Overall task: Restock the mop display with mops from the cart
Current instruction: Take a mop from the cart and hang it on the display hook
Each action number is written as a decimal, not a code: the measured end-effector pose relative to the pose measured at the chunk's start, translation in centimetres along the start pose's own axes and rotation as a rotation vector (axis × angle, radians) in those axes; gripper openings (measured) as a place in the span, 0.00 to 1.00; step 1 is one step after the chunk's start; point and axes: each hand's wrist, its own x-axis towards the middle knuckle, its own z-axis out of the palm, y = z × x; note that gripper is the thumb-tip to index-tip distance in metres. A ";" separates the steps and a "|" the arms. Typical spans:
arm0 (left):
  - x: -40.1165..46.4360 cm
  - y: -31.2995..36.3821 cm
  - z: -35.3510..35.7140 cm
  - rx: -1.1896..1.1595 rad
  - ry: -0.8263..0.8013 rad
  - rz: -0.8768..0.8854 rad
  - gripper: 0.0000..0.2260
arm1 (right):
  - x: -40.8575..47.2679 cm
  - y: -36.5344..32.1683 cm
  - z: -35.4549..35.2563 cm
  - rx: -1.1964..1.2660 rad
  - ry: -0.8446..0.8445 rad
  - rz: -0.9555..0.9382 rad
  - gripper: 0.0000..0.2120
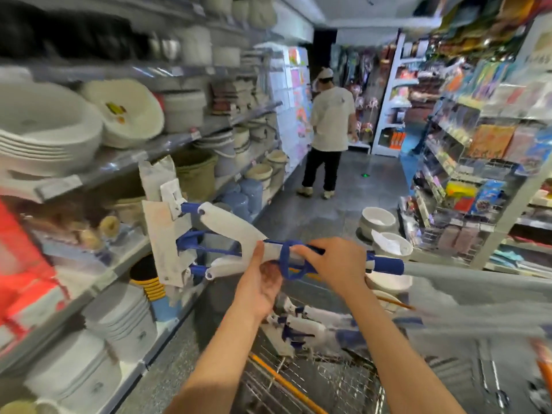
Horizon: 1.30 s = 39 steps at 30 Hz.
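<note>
I hold a white and blue flat mop [227,228] level above the cart, its flat head [167,234] pointing left toward the shelves. My left hand [260,279] grips the white handle from below. Just to its right, my right hand [331,261] grips the blue squeeze lever on the handle from above. The blurred grey handle [478,282] runs off to the right. Another white and blue mop [313,324] lies in the wire cart [298,383] under my arms.
Shelves of white basins and buckets [119,115] line the left side. Packaged goods fill the shelving on the right [478,144]. Bowls [388,234] stand on the floor ahead of the cart. A person [328,130] stands farther down the aisle, back turned.
</note>
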 end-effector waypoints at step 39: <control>-29.0 43.5 -14.3 0.123 0.117 0.992 0.02 | -4.0 -52.2 -6.3 1.657 -0.343 -0.002 0.26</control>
